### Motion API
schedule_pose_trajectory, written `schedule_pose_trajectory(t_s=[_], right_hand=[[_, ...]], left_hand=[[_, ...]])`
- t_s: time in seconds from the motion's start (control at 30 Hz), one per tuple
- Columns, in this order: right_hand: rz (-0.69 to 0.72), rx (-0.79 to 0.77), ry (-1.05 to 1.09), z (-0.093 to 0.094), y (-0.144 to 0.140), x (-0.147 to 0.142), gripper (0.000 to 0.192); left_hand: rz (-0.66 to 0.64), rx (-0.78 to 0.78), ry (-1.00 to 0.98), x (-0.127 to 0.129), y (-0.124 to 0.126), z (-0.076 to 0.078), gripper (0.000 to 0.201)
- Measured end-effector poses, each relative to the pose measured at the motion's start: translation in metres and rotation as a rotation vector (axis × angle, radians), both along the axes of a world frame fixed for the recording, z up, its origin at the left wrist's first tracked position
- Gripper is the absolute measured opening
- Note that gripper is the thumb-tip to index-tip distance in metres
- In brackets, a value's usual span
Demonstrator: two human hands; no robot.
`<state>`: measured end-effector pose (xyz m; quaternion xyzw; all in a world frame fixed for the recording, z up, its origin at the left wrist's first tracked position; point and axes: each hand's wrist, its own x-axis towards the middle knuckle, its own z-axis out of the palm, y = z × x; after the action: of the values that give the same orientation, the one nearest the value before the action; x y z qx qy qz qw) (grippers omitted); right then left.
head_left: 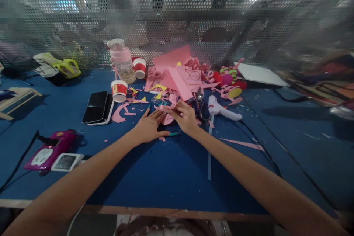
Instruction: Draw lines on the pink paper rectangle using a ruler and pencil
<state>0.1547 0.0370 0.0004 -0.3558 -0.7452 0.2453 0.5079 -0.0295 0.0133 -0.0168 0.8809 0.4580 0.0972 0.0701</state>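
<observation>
item: pink piece [167, 119], mid-counter [171, 177], well back from the near edge, between both hands. left hand [149, 127]: palm down, thumb spread apart from the other fingers, fingertips at the piece — how firmly they press cannot be told. right hand [187, 118]: thumb and forefinger appear clamped on the piece. judged handling: light, thin, flexible, probably foam or card; low slip risk, liable to crease or tear at narrow parts. advised hold: gentle pinch on the broad rounded part — off thin strips. pink sheets [179, 81] heaped toward the far edge
</observation>
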Motion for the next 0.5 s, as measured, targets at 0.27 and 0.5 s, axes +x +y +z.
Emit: schedule_pose_trajectory(t_s=[0.27, 0.5], right_hand=[[-0.004, -0.030, -0.032, 0.0011, 0.0000, -0.0006, 0.049], [0.022, -0.021, -0.085, 0.0007, 0.0007, 0.0002, 0.044]], left_hand=[[-0.009, 0.012, -0.015, 0.0004, -0.0015, 0.0025, 0.062], [-0.003, -0.001, -0.006, 0.0018, -0.0021, 0.0050, 0.057]])
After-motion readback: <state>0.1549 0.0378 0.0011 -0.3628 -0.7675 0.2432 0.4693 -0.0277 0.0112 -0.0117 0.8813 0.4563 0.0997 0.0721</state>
